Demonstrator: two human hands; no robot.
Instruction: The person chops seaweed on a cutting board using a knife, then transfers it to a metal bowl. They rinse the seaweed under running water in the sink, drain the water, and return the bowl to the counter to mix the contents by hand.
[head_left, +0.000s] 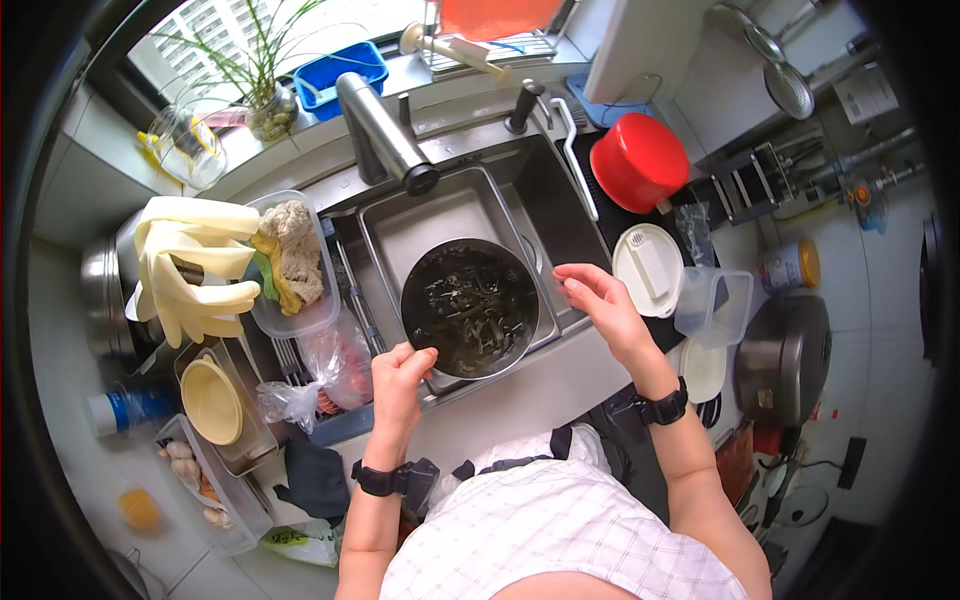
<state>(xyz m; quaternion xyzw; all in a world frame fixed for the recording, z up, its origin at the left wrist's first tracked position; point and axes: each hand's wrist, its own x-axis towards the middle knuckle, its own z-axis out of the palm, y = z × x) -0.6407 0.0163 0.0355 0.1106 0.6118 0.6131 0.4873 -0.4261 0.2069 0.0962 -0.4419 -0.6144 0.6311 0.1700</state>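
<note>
My left hand (401, 379) grips the near-left rim of a dark round bowl or pan (420, 259). Inside it is liquid with many dark strips (484, 326), perhaps seaweed; glare hides details. The vessel is over a rectangular metal tray (401, 217) set in the stainless-steel sink (555, 187). To the right of the vessel, my right hand (604, 304) hovers with nothing in it, its fingers loosely bent and apart from the thumb. The tap spout (394, 146) sits above the tray, behind the vessel, and no water is seen running.
Cream rubber gloves (176, 262) and a clear tub (300, 322) of cloths stand left, beside a plastic bag (337, 360) with reddish contents. At right are a red pot (641, 163), a white lid (664, 247), a clear container (716, 304) and a large dark pot (784, 360).
</note>
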